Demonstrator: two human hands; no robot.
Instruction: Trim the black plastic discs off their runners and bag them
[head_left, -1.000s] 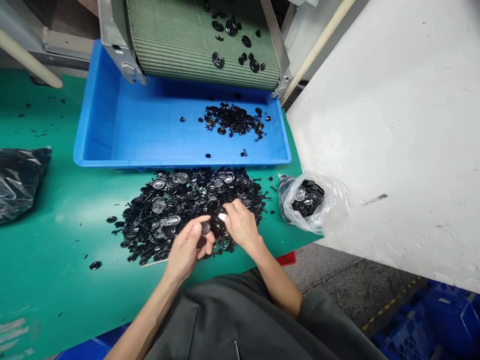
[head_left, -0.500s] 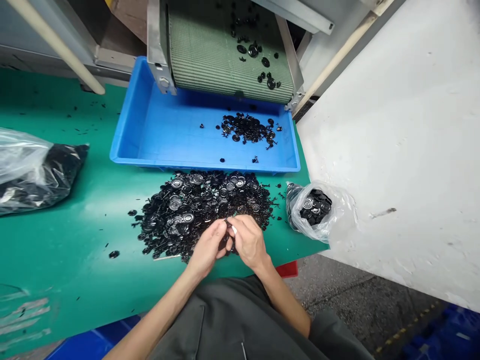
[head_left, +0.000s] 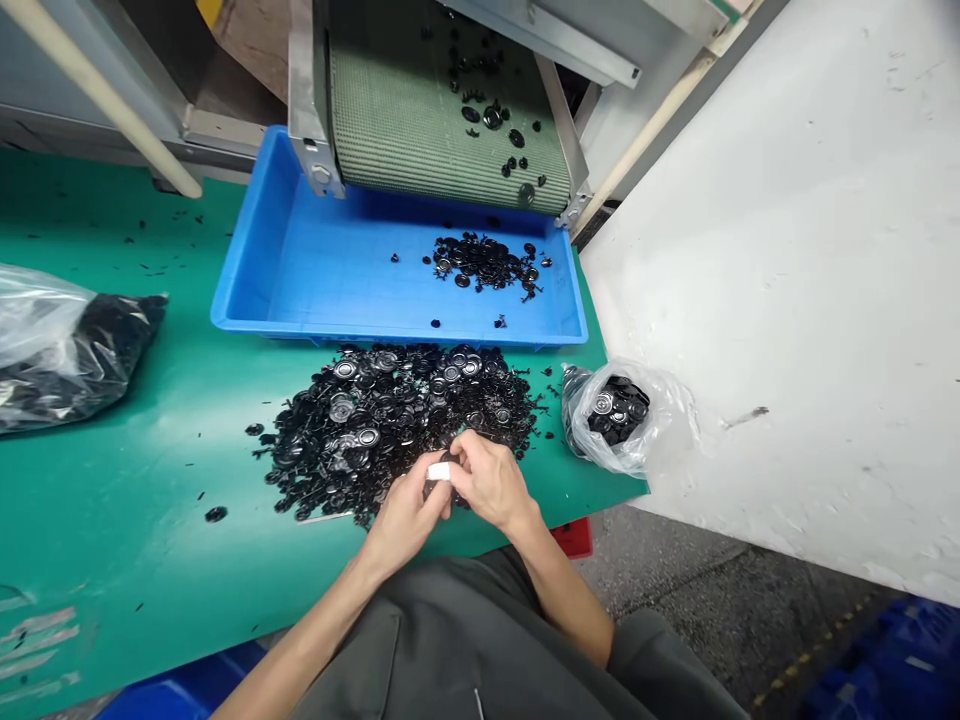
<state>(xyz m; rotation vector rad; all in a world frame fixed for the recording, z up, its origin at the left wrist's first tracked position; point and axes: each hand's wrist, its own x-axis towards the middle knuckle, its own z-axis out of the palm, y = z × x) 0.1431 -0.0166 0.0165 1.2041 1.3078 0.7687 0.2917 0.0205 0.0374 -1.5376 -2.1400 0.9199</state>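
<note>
A heap of small black round plastic parts (head_left: 390, 420) lies on the green table (head_left: 112, 520) in front of me. My left hand (head_left: 405, 515) and my right hand (head_left: 487, 482) meet at the heap's near edge, fingers pinched together on one small black part (head_left: 433, 488). A white tape wrap (head_left: 439, 470) shows on a fingertip between the two hands. Most of the held part is hidden by the fingers.
A blue tray (head_left: 247, 270) behind the heap holds a small cluster of black parts (head_left: 484, 262) under a green conveyor belt (head_left: 405, 120) carrying more. A clear bag of parts (head_left: 619, 412) sits right; a larger bag (head_left: 60, 345) lies left. White wall at right.
One second ago the hands were apart, the left holding a round part. They have come together and now pinch one part between them. The camera has shifted slightly.
</note>
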